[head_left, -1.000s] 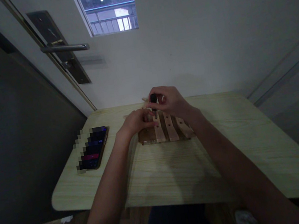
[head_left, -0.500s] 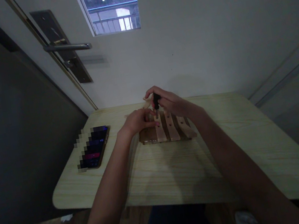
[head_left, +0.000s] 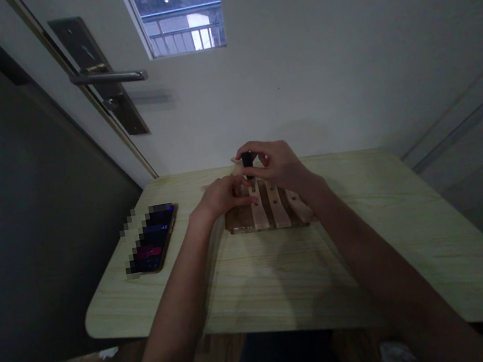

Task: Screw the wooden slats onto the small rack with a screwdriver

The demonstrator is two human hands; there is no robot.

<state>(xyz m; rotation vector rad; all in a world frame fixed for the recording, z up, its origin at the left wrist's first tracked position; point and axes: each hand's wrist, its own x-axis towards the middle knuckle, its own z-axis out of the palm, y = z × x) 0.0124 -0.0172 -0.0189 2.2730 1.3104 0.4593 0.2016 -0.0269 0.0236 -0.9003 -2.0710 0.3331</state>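
A black-handled screwdriver (head_left: pixel 247 161) stands nearly upright, its tip down on the leftmost pale wooden strip (head_left: pixel 261 218). My right hand (head_left: pixel 282 165) grips its handle with thumb and fingers. From the left, my left hand (head_left: pixel 221 197) pinches that same strip near the tip, thumb on this side and fingers beyond. Two more pale strips with dark holes, a middle one (head_left: pixel 280 214) and a right one (head_left: pixel 300 208), lie alongside on a brown, glossy base (head_left: pixel 241 221). Another light wooden piece (head_left: pixel 236 168) shows partly behind my hands; any screw under the tip is too small to make out.
The light wood-grain table (head_left: pixel 264 288) reaches up to a white door (head_left: pixel 320 69). A phone (head_left: pixel 153 239) with a lit screen lies at the left. A metal door handle (head_left: pixel 113 77) juts out above the table's left side.
My right hand has rolled around the screwdriver handle, its fingers now placed differently. The handle has gone from slightly leaning to more upright. My left hand has stayed put.
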